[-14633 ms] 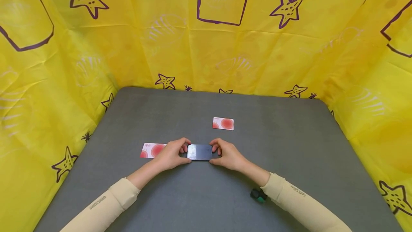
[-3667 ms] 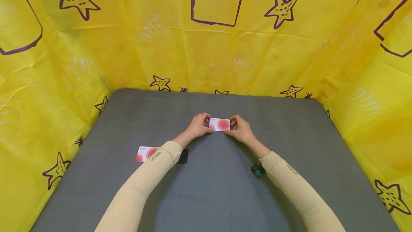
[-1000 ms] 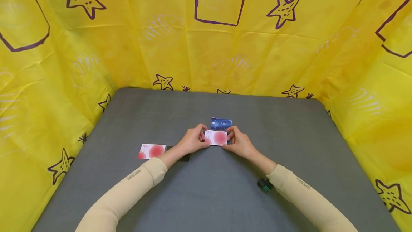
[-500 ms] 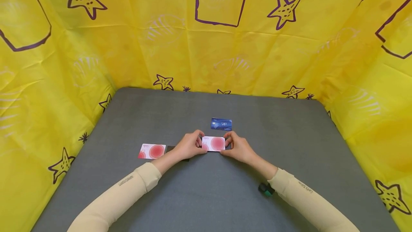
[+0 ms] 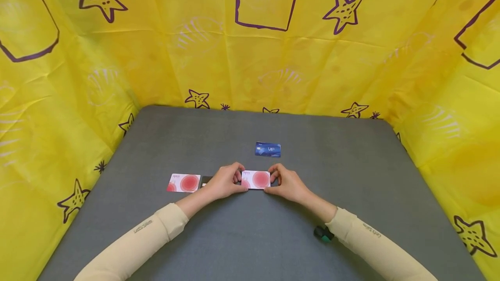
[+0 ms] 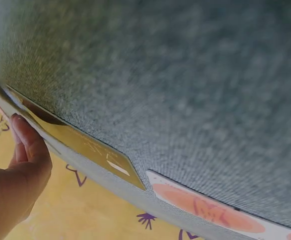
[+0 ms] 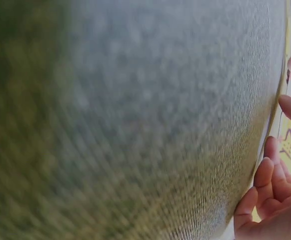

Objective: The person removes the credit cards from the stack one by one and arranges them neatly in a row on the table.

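Observation:
A white card with red circles [image 5: 255, 179] is held just in front of me, pinched at its left end by my left hand [image 5: 223, 182] and at its right end by my right hand [image 5: 288, 184]. Behind it lies a blue VIP card [image 5: 268, 149], untouched. To the left is a matching red-circle card [image 5: 183, 183]. Next to that lies a dark card [image 5: 204, 180], mostly covered by my left hand; in the left wrist view this shiny card [image 6: 98, 150] reflects yellow and shows a white strip. The right wrist view shows fingers [image 7: 263, 172] at the table's edge-on surface.
The grey table [image 5: 250, 233] carries the cards. A yellow patterned cloth [image 5: 250, 68] stands around its back and sides. A small black and green object [image 5: 323, 233] sits at the right sleeve cuff.
Both hands have drawn the red-circle card toward me and slightly left, off the spot where the blue VIP card now shows. Earlier, both hands held a dark card, which now lies at left.

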The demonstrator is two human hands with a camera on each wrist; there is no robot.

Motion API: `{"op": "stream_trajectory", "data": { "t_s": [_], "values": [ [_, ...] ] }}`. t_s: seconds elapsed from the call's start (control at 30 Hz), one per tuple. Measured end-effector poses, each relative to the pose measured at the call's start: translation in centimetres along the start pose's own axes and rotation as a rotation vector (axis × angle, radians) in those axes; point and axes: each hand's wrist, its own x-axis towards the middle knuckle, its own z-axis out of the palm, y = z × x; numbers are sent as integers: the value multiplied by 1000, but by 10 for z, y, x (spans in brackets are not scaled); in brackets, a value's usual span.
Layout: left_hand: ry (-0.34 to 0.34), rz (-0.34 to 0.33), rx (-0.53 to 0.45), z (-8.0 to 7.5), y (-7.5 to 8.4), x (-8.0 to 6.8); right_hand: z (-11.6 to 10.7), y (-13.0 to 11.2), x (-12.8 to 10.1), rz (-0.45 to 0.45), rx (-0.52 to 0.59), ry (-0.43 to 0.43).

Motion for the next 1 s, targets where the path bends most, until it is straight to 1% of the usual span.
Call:
{"op": "stream_trajectory", "data": {
  "t_s": [0.07,0.13,0.3,0.4,0.53,0.7,0.9,1.0],
  "values": [
    [-3,-6,14,0,0,-2,1,0,-1,-2,-3,-8],
    [3,2,42,1,-1,-4,2,-1,-2,-6,-5,-12],
    [55,49,126,1,-4,-9,3,-4,-3,-10,-41,-13],
    [75,52,150,0,-5,-13,5,-6,-3,-12,-85,-9],
    [59,26,168,-2,-6,-16,8,-10,-4,-12,-125,-7],
    [38,13,198,-6,-8,-20,12,-13,-4,-4,-131,-13],
    [17,1,192,-10,-8,-23,16,-14,-3,-17,-171,-19],
    [8,-11,192,-12,-9,-25,17,-17,-3,-20,-170,-25]
  ]
}}
